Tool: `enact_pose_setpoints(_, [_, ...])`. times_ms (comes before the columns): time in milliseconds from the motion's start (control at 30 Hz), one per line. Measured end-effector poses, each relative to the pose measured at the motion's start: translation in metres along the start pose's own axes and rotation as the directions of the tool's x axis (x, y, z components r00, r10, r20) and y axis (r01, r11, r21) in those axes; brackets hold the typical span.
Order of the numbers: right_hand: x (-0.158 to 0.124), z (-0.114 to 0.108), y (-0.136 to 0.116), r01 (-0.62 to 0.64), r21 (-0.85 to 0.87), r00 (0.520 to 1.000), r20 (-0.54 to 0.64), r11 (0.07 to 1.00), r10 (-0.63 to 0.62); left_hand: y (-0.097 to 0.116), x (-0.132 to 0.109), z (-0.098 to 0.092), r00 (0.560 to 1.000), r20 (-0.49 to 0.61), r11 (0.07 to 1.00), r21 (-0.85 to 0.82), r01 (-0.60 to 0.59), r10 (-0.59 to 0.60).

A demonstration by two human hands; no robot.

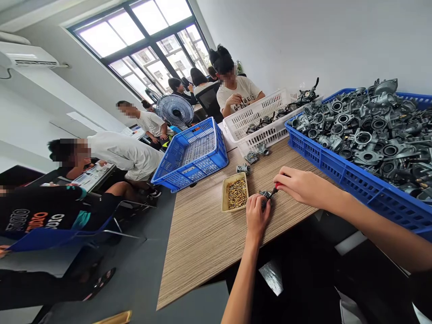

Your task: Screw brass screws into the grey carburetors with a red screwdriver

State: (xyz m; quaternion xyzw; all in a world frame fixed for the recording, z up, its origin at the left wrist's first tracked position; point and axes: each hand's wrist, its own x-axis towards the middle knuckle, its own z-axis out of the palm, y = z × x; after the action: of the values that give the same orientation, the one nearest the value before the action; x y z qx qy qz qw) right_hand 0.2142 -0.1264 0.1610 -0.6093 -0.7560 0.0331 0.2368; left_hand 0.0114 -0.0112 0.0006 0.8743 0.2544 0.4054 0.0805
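Note:
My left hand is closed around a small metal carburetor body and holds it on the wood-grain table. My right hand grips a screwdriver with a red handle; its shaft points down at the carburetor. Whether the tip touches it I cannot tell. Beside my left hand stands a small cream tray filled with brass jets. Several more carburetor bodies lie just beyond the tray.
At right, a blue crate is heaped with carburetors. A white basket with some carburetors and an open blue crate stand along the far side. Across the table sits a person; others work at left near a fan.

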Motion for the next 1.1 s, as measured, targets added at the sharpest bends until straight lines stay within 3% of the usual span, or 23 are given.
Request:
enact_pose_setpoints(233, [0.0019, 0.0064, -0.001, -0.014, -0.137, 1.0, 0.018, 0.99, 0.016, 0.0, 0.0002, -0.0009, 1.0, -0.003, 1.0, -0.01, 0.004, -0.004])
enact_pose_setpoints(533, [-0.0017, 0.0001, -0.0089, -0.051, 0.044, 0.992, 0.116, 0.998, 0.046, 0.0006, 0.0003, -0.0012, 1.0, -0.002, 0.999, -0.031, 0.014, -0.014])
enact_pose_setpoints(1100, [-0.0013, -0.0007, -0.0073, -0.107, 0.033, 0.985, 0.142, 0.994, 0.101, 0.0015, 0.0011, -0.0014, 1.0, -0.005, 0.999, -0.036, 0.011, -0.011])
